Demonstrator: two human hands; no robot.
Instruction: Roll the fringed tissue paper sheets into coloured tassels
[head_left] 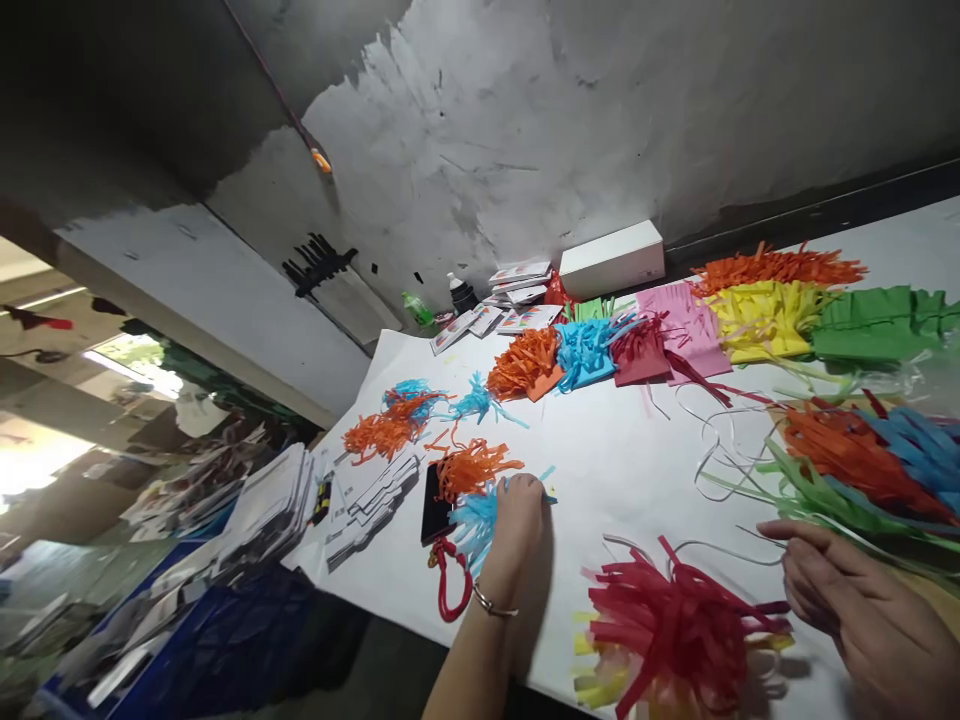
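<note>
So there's the big white paper-covered table (pixel 622 470), then a red fringed paper tassel (pixel 675 630) near my right hand (pixel 862 610) (fingers loosely curled, holding nothing). My left hand (pixel 517 525) is pressed onto a small light-blue fringed paper tassel (pixel 471 520), beside the orange one (pixel 472 465).

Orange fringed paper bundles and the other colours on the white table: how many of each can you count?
Counting clear bundles only; overlapping ones may hide more.
Orange: 5
Blue: 5
Red: 2
Green: 1
Yellow: 1
Pink: 1
Total: 15
The left hand rests on a blue one.
</note>
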